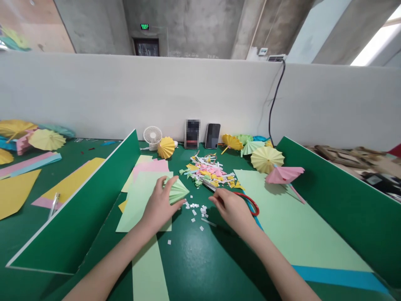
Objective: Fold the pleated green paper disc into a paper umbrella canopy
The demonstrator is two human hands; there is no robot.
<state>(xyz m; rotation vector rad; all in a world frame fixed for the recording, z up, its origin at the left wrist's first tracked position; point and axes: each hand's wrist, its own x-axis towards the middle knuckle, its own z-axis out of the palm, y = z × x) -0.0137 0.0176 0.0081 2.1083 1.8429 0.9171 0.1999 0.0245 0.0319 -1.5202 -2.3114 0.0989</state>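
Observation:
My left hand [161,205] grips a pleated light-green paper fan [177,191], fingers curled over its folds, above a stack of light-green and pink sheets [142,196]. My right hand [230,207] hovers low over the green table with fingertips pinched together near small white paper bits [196,207]; what it pinches is too small to make out. Red-handled scissors [247,200] lie just beyond that hand, blades pointing toward a heap of colourful paper scraps [209,171].
Finished paper umbrellas, yellow [267,159], pink [284,174] and orange [166,147], stand at the back. A small white fan [152,136] and two phones [213,136] lean on the white partition. A large light-green sheet [291,221] lies right. Green dividers [94,196] flank the space.

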